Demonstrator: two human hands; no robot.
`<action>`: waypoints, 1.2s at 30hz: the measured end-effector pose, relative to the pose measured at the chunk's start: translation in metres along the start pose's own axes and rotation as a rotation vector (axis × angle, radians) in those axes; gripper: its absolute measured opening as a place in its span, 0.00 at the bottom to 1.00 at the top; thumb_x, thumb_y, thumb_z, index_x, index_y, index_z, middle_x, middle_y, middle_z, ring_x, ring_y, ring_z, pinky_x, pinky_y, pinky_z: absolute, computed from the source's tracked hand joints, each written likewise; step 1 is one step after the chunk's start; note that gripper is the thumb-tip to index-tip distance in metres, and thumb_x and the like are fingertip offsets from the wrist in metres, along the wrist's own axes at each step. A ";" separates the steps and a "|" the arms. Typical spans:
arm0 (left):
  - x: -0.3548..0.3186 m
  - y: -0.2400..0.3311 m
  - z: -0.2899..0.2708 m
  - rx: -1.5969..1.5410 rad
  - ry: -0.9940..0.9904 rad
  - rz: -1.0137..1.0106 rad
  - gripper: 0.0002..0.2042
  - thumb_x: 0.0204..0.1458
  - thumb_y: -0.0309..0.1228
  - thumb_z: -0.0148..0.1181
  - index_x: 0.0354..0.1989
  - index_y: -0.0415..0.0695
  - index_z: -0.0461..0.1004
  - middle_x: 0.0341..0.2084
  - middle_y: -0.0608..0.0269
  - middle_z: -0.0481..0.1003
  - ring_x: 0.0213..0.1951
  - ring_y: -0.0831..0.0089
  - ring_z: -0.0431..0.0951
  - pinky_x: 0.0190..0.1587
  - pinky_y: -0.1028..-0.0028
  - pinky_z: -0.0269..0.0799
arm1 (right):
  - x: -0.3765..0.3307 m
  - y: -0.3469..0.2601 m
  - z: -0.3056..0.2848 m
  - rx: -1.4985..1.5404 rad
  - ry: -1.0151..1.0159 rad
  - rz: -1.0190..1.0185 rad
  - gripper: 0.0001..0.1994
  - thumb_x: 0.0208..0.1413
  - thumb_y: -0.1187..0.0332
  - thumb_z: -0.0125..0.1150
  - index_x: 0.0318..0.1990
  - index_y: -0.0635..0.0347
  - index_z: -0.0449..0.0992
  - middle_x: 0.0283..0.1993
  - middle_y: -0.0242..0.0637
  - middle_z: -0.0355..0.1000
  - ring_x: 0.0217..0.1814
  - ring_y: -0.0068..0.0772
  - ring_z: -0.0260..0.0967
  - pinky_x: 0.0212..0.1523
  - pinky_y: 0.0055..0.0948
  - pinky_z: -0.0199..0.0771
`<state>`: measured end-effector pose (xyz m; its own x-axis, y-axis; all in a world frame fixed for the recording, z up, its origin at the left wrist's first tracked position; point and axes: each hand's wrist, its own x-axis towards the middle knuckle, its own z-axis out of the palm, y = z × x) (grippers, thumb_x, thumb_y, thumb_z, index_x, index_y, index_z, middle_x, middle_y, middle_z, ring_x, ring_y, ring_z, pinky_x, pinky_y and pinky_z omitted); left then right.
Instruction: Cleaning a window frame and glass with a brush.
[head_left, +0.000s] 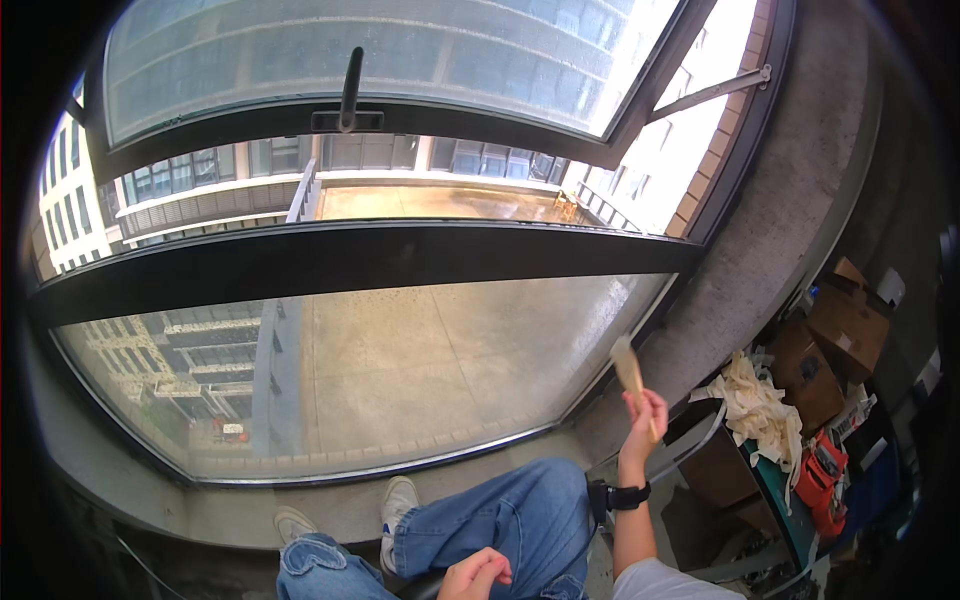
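Observation:
My right hand [645, 415] is raised at the right, beside the window's lower corner, with its fingers wrapped round the wooden handle of a flat brush [629, 368]. The brush points upward, and its pale bristles look blurred. They are close to the grey wall at the window's right edge; I cannot tell whether they touch it. A black band [618, 496] circles my right wrist. Low in the middle, my left hand [477, 575] lies near my jeans, its fingers curled together and no object showing in it.
A dark-framed window [370, 258] fills the view ahead; its upper sash is tilted out, with a black handle [350, 90]. My shoes rest by the sill [240, 510]. At right, a green table [775, 495] bears crumpled cream cloth [760, 400], a red item [822, 480] and cardboard boxes [845, 320].

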<state>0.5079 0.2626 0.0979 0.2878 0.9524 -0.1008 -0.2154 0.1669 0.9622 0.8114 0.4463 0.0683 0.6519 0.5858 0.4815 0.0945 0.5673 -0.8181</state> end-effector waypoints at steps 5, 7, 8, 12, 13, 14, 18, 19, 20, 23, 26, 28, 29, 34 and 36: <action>-0.002 0.002 -0.002 0.004 -0.011 -0.012 0.13 0.57 0.34 0.42 0.24 0.40 0.67 0.18 0.68 0.67 0.23 0.82 0.64 0.27 0.82 0.58 | 0.015 -0.031 0.043 -0.010 -0.084 -0.396 0.09 0.50 0.76 0.43 0.33 0.70 0.71 0.46 0.47 0.69 0.51 0.37 0.66 0.52 0.32 0.66; -0.001 0.003 0.000 0.010 -0.017 -0.008 0.13 0.57 0.33 0.42 0.24 0.40 0.67 0.18 0.68 0.67 0.23 0.82 0.65 0.28 0.82 0.58 | 0.011 -0.015 0.046 0.027 -0.148 -0.239 0.10 0.48 0.75 0.42 0.29 0.69 0.71 0.44 0.46 0.70 0.49 0.35 0.66 0.50 0.30 0.66; -0.001 0.003 0.001 0.019 -0.022 -0.006 0.13 0.56 0.33 0.42 0.24 0.40 0.67 0.18 0.67 0.67 0.23 0.81 0.65 0.28 0.81 0.59 | 0.006 -0.004 0.039 -0.010 -0.170 -0.193 0.10 0.48 0.75 0.42 0.29 0.69 0.72 0.44 0.46 0.70 0.48 0.34 0.66 0.49 0.28 0.66; 0.000 0.000 0.001 0.017 -0.011 -0.001 0.12 0.56 0.32 0.42 0.24 0.39 0.67 0.18 0.66 0.68 0.24 0.80 0.67 0.29 0.81 0.60 | -0.016 0.031 0.010 -0.093 -0.280 0.249 0.09 0.46 0.75 0.45 0.26 0.70 0.73 0.31 0.41 0.73 0.30 0.30 0.71 0.35 0.26 0.74; 0.000 -0.001 0.001 0.010 -0.009 0.013 0.12 0.56 0.32 0.42 0.24 0.39 0.67 0.18 0.66 0.68 0.24 0.79 0.67 0.29 0.81 0.61 | -0.016 0.030 0.007 -0.090 -0.281 0.252 0.09 0.46 0.75 0.45 0.26 0.70 0.73 0.31 0.41 0.73 0.30 0.30 0.71 0.35 0.26 0.74; 0.000 -0.001 0.000 0.002 -0.009 0.027 0.12 0.56 0.32 0.42 0.24 0.39 0.67 0.18 0.65 0.68 0.25 0.79 0.67 0.30 0.81 0.61 | -0.016 0.026 0.000 -0.122 -0.270 0.207 0.09 0.46 0.75 0.45 0.26 0.70 0.73 0.30 0.41 0.73 0.30 0.31 0.71 0.34 0.26 0.75; -0.002 0.002 -0.002 0.034 -0.018 -0.008 0.12 0.56 0.32 0.42 0.24 0.39 0.67 0.19 0.65 0.68 0.24 0.79 0.67 0.30 0.81 0.61 | -0.009 -0.038 0.030 0.058 -0.160 -0.179 0.09 0.49 0.75 0.43 0.30 0.70 0.71 0.41 0.47 0.69 0.43 0.34 0.68 0.42 0.29 0.74; -0.003 0.002 -0.002 0.026 -0.009 -0.012 0.12 0.56 0.32 0.42 0.24 0.39 0.67 0.18 0.65 0.68 0.24 0.79 0.67 0.30 0.81 0.61 | -0.004 -0.048 0.044 0.066 -0.119 -0.226 0.09 0.50 0.75 0.42 0.31 0.70 0.70 0.43 0.47 0.68 0.46 0.35 0.67 0.44 0.29 0.73; -0.003 0.002 -0.003 0.018 0.006 -0.014 0.12 0.56 0.32 0.42 0.24 0.39 0.67 0.18 0.65 0.68 0.24 0.79 0.67 0.30 0.81 0.61 | 0.001 -0.052 0.057 0.078 -0.081 -0.271 0.09 0.51 0.75 0.42 0.33 0.70 0.69 0.45 0.48 0.67 0.49 0.35 0.65 0.46 0.30 0.72; -0.001 0.007 -0.001 0.046 -0.022 -0.010 0.12 0.55 0.31 0.42 0.24 0.39 0.67 0.18 0.66 0.68 0.24 0.79 0.68 0.30 0.81 0.61 | 0.023 -0.009 0.039 0.026 -0.098 -0.215 0.09 0.53 0.74 0.42 0.33 0.69 0.69 0.40 0.44 0.69 0.43 0.32 0.67 0.45 0.30 0.71; 0.000 0.003 0.000 0.031 -0.031 0.007 0.12 0.55 0.31 0.42 0.24 0.39 0.67 0.18 0.66 0.68 0.24 0.79 0.68 0.29 0.81 0.61 | 0.013 0.027 0.006 -0.350 -0.261 0.103 0.10 0.51 0.72 0.46 0.22 0.67 0.70 0.28 0.43 0.71 0.31 0.34 0.71 0.38 0.30 0.76; 0.000 0.001 0.000 0.024 -0.019 0.008 0.12 0.55 0.31 0.42 0.24 0.39 0.67 0.18 0.66 0.68 0.24 0.79 0.68 0.30 0.81 0.61 | -0.012 0.032 0.003 -0.081 -0.273 0.450 0.09 0.49 0.73 0.46 0.23 0.68 0.70 0.28 0.44 0.72 0.29 0.34 0.71 0.33 0.29 0.76; 0.000 0.000 -0.001 0.014 -0.015 0.008 0.12 0.55 0.31 0.42 0.24 0.39 0.67 0.18 0.66 0.68 0.24 0.79 0.68 0.30 0.81 0.61 | -0.014 0.031 0.002 -0.077 -0.275 0.454 0.09 0.49 0.73 0.46 0.23 0.68 0.70 0.28 0.44 0.72 0.29 0.34 0.71 0.33 0.29 0.76; -0.002 0.005 -0.001 0.014 -0.014 -0.022 0.12 0.56 0.31 0.42 0.24 0.39 0.67 0.18 0.66 0.68 0.24 0.79 0.67 0.30 0.81 0.61 | -0.012 -0.032 0.029 0.057 -0.181 -0.118 0.08 0.48 0.74 0.43 0.29 0.68 0.70 0.39 0.44 0.69 0.41 0.32 0.67 0.42 0.30 0.73; -0.002 0.003 -0.001 -0.001 0.006 -0.017 0.12 0.56 0.31 0.42 0.24 0.39 0.67 0.18 0.66 0.68 0.24 0.80 0.67 0.30 0.81 0.61 | -0.007 -0.051 0.053 -0.007 -0.168 -0.282 0.08 0.48 0.74 0.43 0.30 0.68 0.69 0.43 0.45 0.67 0.47 0.32 0.64 0.48 0.28 0.68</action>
<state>0.5059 0.2618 0.1006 0.2860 0.9508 -0.1190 -0.2112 0.1837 0.9600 0.7622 0.4444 0.1231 0.4658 0.4939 0.7342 0.2595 0.7170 -0.6469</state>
